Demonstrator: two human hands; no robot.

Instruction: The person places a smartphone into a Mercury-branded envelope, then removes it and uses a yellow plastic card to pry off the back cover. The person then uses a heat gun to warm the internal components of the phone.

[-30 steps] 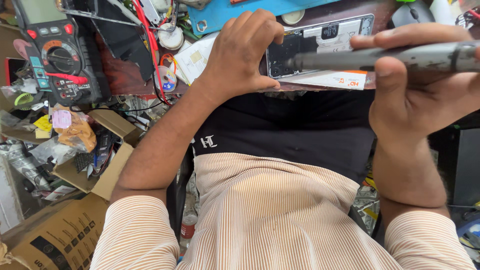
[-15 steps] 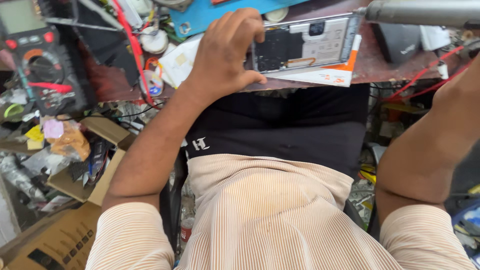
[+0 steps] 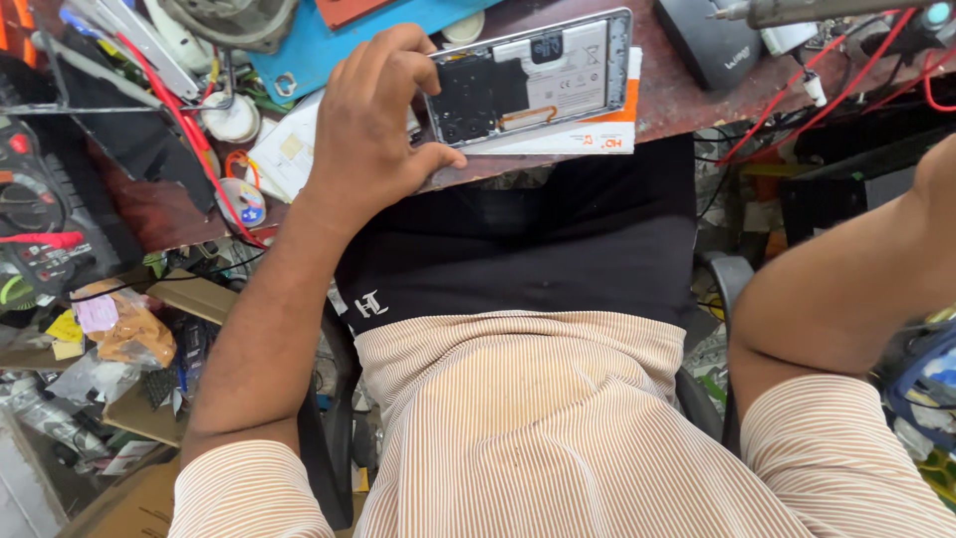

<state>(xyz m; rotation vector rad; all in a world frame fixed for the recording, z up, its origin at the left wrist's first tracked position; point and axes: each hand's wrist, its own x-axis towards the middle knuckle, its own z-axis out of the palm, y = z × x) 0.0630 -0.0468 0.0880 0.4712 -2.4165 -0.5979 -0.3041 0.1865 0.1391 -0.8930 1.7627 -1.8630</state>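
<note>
The left hand (image 3: 373, 130) grips the end of the open phone (image 3: 533, 75) on the bench (image 3: 677, 100); it looks thin, light and breakable, best held by its edges, while the right hand is out of view.

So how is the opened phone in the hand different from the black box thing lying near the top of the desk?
The opened silver-framed phone is held by the left hand; the black rectangular box lies untouched on the brown desk. The phone shows its insides, a black board and a pale panel; the box is closed and plain dark. The phone rests over a white and orange card; the box sits straight on the desk. Both are flat rectangles.
</note>
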